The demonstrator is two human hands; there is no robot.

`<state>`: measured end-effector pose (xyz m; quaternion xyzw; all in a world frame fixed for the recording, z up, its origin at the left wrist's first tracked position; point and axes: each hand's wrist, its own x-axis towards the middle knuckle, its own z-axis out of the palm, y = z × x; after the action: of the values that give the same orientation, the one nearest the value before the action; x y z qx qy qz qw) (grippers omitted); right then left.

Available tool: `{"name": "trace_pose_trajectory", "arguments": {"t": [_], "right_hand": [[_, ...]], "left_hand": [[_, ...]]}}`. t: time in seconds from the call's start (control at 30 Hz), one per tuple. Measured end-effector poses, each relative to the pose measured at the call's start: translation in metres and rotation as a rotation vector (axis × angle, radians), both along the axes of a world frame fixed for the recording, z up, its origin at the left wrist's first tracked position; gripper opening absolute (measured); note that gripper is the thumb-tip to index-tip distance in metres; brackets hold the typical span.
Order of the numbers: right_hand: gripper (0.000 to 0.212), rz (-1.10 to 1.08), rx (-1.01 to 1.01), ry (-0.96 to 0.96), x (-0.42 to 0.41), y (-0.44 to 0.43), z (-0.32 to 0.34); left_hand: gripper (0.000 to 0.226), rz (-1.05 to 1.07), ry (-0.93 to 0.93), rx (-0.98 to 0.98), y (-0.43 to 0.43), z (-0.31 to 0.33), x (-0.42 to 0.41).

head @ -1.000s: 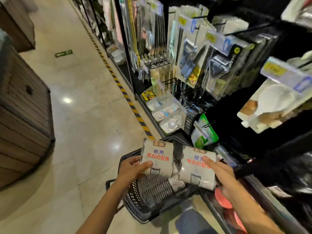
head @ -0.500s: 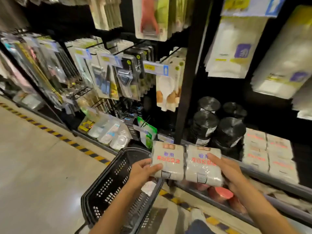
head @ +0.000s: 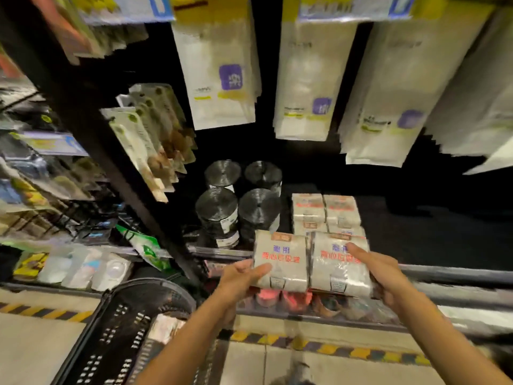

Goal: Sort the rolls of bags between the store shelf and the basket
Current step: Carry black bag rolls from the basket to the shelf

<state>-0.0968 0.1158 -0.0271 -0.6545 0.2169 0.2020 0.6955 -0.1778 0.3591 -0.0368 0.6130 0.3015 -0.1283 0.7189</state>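
Left hand (head: 241, 279): grasps the left pack (head: 280, 259) at its lower left corner, thumb pressed on the front face, the other fingers hidden underneath.
Right hand (head: 385, 276): grasps the right pack (head: 338, 262) from its right side, one finger lying along the front, the rest tucked behind.
Held packs: two white packs of rolled bags with red and blue print, side by side and touching, held in the air at the front edge of the shelf (head: 444, 273).
Black rolls (head: 219, 212): four, upright on the shelf in two rows, just left of the stacked packs.
Stacked packs (head: 324, 212): the same white kind, piled on the shelf directly behind the held pair.
Basket (head: 122, 329): black plastic, low on the left beside the left forearm; a pale thing lies inside, possibly another pack, too blurred to be sure.
Hanging bags (head: 222, 79): white packets with purple squares, hung in rows above the shelf.
Floor (head: 277, 365): pale tiles, with yellow-and-black striped tape (head: 333, 348) running along the foot of the shelving.
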Motion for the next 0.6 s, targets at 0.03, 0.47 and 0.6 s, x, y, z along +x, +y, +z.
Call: {"name": "trace_pose_trajectory", "arguments": {"t": [0.03, 0.47, 0.6], "right_hand": [[0.020, -0.005, -0.017, 0.008, 0.013, -0.010, -0.003], [0.026, 0.024, -0.077, 0.029, 0.180, -0.064, -0.084], [0.026, 0.036, -0.117, -0.007, 0.215, -0.060, -0.107]], "left_hand": [[0.016, -0.011, 0.009, -0.003, -0.008, -0.003, 0.013], [0.008, 0.033, 0.014, 0.039, -0.072, -0.085, 0.202], [0.014, 0.079, 0.033, 0.093, -0.076, -0.103, 0.239]]}}
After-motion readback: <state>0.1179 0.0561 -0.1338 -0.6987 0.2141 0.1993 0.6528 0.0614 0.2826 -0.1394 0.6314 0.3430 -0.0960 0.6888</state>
